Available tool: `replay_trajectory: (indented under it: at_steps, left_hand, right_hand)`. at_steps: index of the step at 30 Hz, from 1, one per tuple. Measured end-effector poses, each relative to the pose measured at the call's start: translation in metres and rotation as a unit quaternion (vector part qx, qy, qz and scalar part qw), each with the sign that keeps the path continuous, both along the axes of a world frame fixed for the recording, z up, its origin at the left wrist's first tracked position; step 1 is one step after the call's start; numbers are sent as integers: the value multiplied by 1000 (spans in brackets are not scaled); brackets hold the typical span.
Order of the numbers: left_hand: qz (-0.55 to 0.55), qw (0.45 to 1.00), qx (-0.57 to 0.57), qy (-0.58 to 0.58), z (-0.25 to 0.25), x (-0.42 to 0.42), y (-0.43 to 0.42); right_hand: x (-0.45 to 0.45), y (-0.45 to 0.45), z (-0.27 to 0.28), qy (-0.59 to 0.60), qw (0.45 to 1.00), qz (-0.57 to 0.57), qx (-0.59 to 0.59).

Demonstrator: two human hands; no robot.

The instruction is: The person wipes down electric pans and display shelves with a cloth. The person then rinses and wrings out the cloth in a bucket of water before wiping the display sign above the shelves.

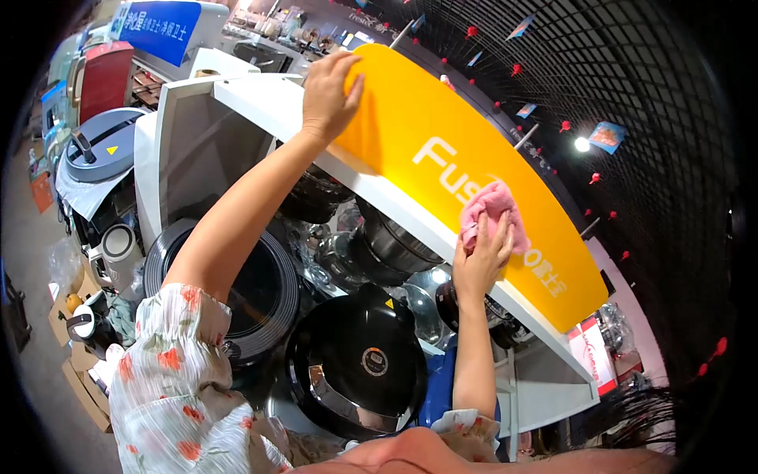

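Observation:
A yellow sign board (395,118) with white lettering stands along the top edge of a white shelf unit (260,107). My left hand (333,93) rests at the board's upper left end, fingers bent over its edge and thumb apart, holding the board there. On the face of the board, over the middle of the lettering, my right hand (485,253) presses a crumpled pink cloth (496,212), its fingers spread on it. The cloth covers some of the letters.
Below the board are a black round cooker (359,359), a dark round appliance (237,276) and a steel pot (399,241). Farther left are a grey-lidded appliance (106,146) and a white kettle (120,245). Black netting (600,71) hangs at the right.

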State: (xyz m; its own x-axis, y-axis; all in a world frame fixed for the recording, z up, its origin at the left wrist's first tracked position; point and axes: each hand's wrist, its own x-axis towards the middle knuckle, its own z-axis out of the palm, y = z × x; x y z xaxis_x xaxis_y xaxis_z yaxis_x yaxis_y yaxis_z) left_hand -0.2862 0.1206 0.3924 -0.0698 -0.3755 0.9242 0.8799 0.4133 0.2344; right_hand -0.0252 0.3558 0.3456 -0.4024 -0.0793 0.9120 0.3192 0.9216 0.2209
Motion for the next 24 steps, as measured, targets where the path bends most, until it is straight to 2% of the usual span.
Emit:
replay_trajectory:
  at_steps: [4,5,8,10,12,15,16,18,19,22,23,24]
  left_hand:
    - [-51,994,-82,60,48,26,11]
    - [-71,992,-98,33,58,32,11]
    - [-29,997,-65,-33,71,14,10]
    - [-116,985,-42,-119,62,-11,-5]
    - [-214,967,-9,-137,39,-50,-11]
    - [-331,926,-44,-175,1,-63,-26]
    - [-369,902,-68,-214,-13,-79,-22]
    - [-495,776,-124,-370,-21,-68,-45]
    - [-525,769,-30,-363,-21,-62,-40]
    - [-505,788,-87,-340,-33,-86,-29]
    - [-443,802,-65,-395,-19,-54,-45]
    - [-484,774,-13,-407,-22,-63,-38]
  right_hand:
    - [1,-6,0,4,1000,-3,4]
    - [2,-4,-1,3,1000,10,-3]
    - [7,-3,-5,-10,999,12,-28]
    - [2,-12,-3,-12,999,-5,-38]
    - [-6,-25,2,-3,999,-24,-40]
    - [-46,-63,10,-3,997,-64,-43]
    - [-63,-78,13,-7,997,-55,-48]
    - [-104,-115,24,-1,998,-55,9]
    - [-126,-136,29,1,1000,-25,0]
    - [-188,-188,44,11,999,38,10]
    - [-204,-203,46,11,999,40,17]
    - [-212,-213,44,6,998,26,50]
